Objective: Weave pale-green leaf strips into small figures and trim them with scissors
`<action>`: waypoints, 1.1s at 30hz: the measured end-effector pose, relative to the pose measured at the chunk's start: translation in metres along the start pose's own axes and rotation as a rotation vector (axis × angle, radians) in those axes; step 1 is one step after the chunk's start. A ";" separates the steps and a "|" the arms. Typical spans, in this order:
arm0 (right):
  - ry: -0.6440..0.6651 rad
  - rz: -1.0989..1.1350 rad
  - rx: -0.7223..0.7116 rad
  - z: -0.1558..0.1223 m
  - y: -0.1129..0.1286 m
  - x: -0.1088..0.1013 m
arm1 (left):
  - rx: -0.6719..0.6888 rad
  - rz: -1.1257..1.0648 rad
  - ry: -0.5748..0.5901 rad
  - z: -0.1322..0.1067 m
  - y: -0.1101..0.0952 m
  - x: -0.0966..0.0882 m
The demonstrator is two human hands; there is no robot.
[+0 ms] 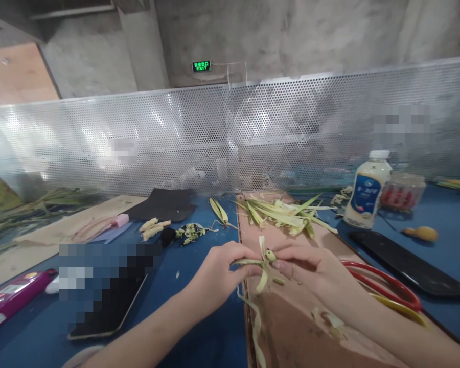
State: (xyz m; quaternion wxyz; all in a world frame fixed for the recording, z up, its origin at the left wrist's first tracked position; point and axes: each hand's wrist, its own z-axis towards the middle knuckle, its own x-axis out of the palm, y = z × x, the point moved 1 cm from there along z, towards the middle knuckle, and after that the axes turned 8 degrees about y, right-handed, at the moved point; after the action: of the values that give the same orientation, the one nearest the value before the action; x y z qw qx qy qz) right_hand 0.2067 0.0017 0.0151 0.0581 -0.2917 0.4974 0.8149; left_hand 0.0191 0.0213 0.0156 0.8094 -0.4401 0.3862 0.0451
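My left hand (228,268) pinches a pale green husk-like strip between thumb and fingers. Facing it, my right hand (310,268) is closed on a small green rolled piece (270,255) at its fingertips. Folded husk strips (261,281) stick up and down between the two hands, and they seem joined where the fingers meet. Both hands are above the left edge of a brown board (291,327). A short green scrap (279,281) lies just below the right fingertips. Behind the hands, a pile of loose green husks (287,214) rests on the board.
Right of the board are a white-capped bottle (366,194), a jar (402,193), a black phone (410,266) and red loop-shaped handles (391,281). On the blue table's left stand out a dark flat device (115,301), a purple object (19,296) and black sheet (164,204). Perforated metal panels (199,133) close the back.
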 end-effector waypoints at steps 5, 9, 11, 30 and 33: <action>-0.040 -0.062 -0.056 -0.002 -0.001 0.004 | 0.043 0.029 -0.051 0.000 -0.003 0.003; -0.061 -0.093 -0.115 -0.005 -0.003 0.006 | 0.054 0.048 -0.093 0.000 -0.003 0.006; -0.053 -0.099 -0.132 -0.006 -0.004 0.006 | 0.060 0.056 -0.099 -0.001 -0.004 0.007; -0.230 -0.358 -0.373 -0.009 0.006 0.008 | 0.078 0.061 -0.103 -0.004 -0.007 0.008; -0.237 -0.380 -0.382 -0.009 0.006 0.009 | 0.097 0.060 -0.109 -0.004 -0.007 0.008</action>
State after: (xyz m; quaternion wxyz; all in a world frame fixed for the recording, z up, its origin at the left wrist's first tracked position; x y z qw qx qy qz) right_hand 0.2007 -0.0103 0.0123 0.2111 -0.2882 0.2612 0.8967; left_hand 0.0254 0.0117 0.0133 0.8480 -0.3854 0.3562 0.0747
